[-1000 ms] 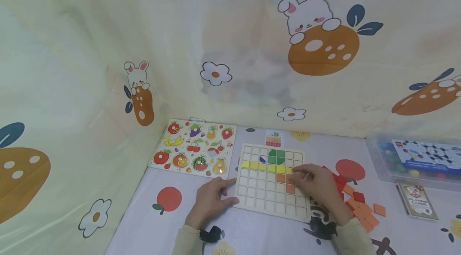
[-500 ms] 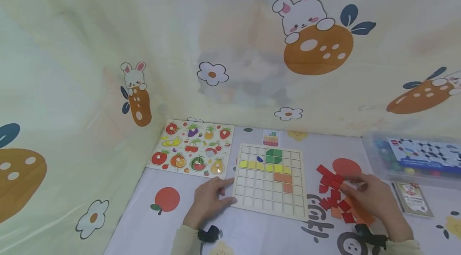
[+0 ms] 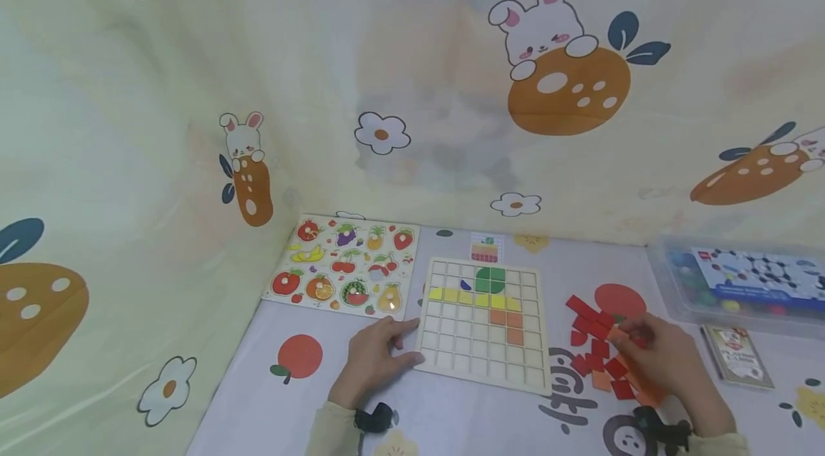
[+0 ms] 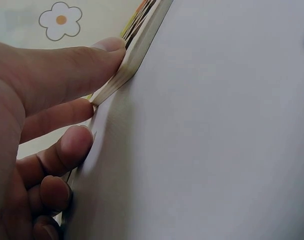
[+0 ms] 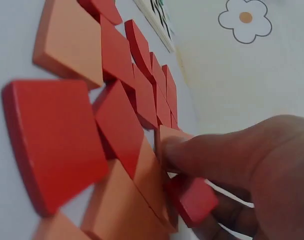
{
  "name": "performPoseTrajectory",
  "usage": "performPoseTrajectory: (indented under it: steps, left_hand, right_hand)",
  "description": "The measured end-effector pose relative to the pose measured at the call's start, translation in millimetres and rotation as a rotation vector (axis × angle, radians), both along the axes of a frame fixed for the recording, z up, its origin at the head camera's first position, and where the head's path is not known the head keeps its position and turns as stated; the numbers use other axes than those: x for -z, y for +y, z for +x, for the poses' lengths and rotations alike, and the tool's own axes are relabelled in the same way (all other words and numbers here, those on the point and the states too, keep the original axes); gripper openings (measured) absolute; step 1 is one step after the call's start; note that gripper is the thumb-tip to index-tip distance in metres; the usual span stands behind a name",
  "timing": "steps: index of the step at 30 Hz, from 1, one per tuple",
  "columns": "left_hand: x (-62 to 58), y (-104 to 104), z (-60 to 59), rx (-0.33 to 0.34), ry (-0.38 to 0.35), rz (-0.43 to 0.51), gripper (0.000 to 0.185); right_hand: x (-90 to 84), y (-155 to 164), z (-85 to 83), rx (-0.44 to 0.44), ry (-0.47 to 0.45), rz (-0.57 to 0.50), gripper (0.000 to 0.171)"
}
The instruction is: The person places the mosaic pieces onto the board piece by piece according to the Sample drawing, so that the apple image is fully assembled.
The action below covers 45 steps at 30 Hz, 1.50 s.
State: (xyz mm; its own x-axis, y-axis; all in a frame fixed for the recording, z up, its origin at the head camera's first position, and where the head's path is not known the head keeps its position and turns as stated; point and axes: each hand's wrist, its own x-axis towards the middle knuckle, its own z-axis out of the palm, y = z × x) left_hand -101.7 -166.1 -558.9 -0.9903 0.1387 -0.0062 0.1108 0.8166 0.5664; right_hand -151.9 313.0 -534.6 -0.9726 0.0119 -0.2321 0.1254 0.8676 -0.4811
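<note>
A wooden grid board (image 3: 464,347) lies mid-table in the head view. Yellow, green, blue and orange tiles sit in its upper part. My left hand (image 3: 377,356) touches the board's left edge with thumb and index fingertips; its other fingers are loosely bent in the left wrist view. Over a pile of red and orange tiles, my right hand (image 3: 667,356) pinches an orange tile (image 5: 174,134), its thumb on the tile's face. A tilted red tile (image 5: 192,200) shows just below that thumb, against the fingers. The fingertips behind the orange tile are hidden.
A fruit picture board (image 3: 335,304) lies at the back left. Behind the grid board is a small picture card (image 3: 486,248). A clear plastic box (image 3: 683,309) and a playing-card pack (image 3: 737,356) are at the right. Printed curtains stand behind.
My right hand has left the grid board and moved right to the tile pile, where it now pinches an orange tile. The left hand stays at the board's edge.
</note>
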Motion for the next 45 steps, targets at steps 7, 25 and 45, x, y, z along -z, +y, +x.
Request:
performPoseTrajectory:
  steps: [7,25,45]
  left_hand:
    - [1.5,1,-0.9,0.004,-0.018,-0.001,0.058]
    - [3.5,1,-1.5,-0.009,-0.03,0.007,0.058]
    - [4.7,0,-1.1,-0.015,-0.027,-0.013,0.059]
  right_hand:
    - [4.7,0,1.8,0.107,0.057,-0.061,0.057]
    - [-0.5,-45,5.9,0.124,0.266,-0.249,0.056]
    - [5.6,-131,9.4,-0.171,0.225,-0.308,0.037]
